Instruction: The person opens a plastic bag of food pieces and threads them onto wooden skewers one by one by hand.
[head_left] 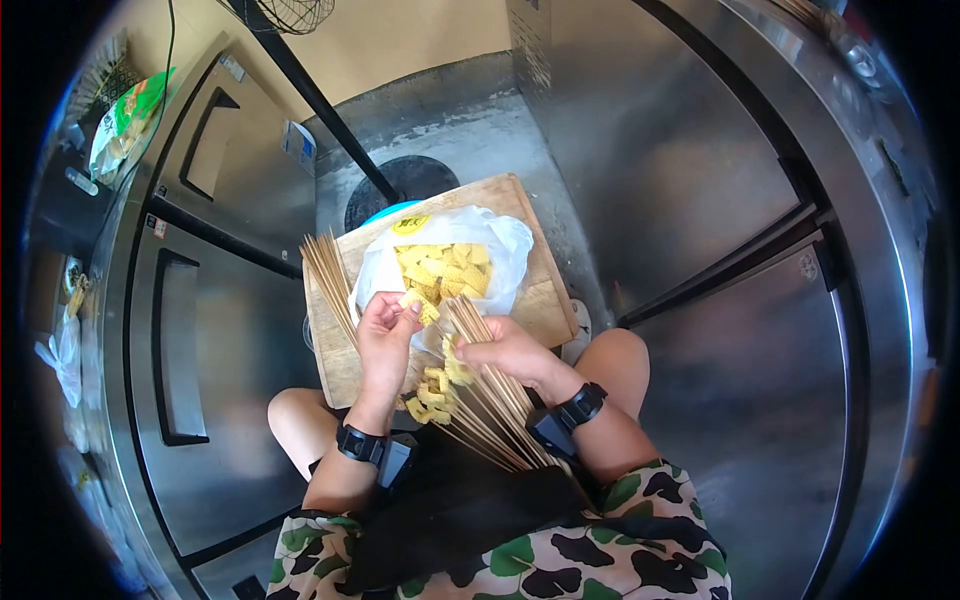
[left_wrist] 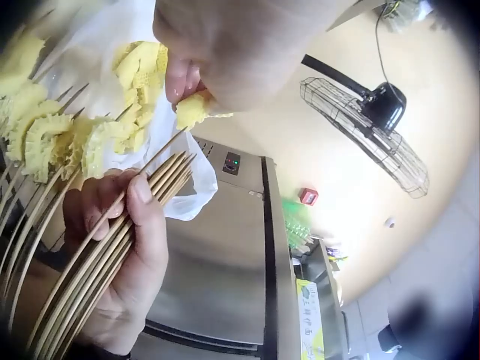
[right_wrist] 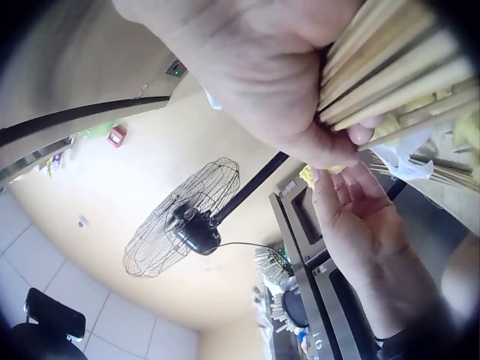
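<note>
My left hand (head_left: pixel 383 330) pinches a yellow, crinkle-textured food piece (left_wrist: pixel 193 111) between thumb and fingertips. My right hand (head_left: pixel 520 352) grips a bundle of wooden skewers (left_wrist: pixel 112 255). In the left wrist view, one skewer stands a little apart from that bundle, its point right at the held piece. Several other skewers carry folded yellow pieces (head_left: pixel 432 395), which hang beside the right hand. Just beyond both hands lies an open white plastic bag (head_left: pixel 512 238) with a pile of loose yellow pieces (head_left: pixel 450 265) in it.
Under the bag is a wooden board (head_left: pixel 545 285), with more bare skewers (head_left: pixel 325 270) along its left edge. Steel refrigerators (head_left: pixel 250 330) stand close on both sides. A fan's black pole (head_left: pixel 320 105) rises behind the board. The person's knees flank the board's near end.
</note>
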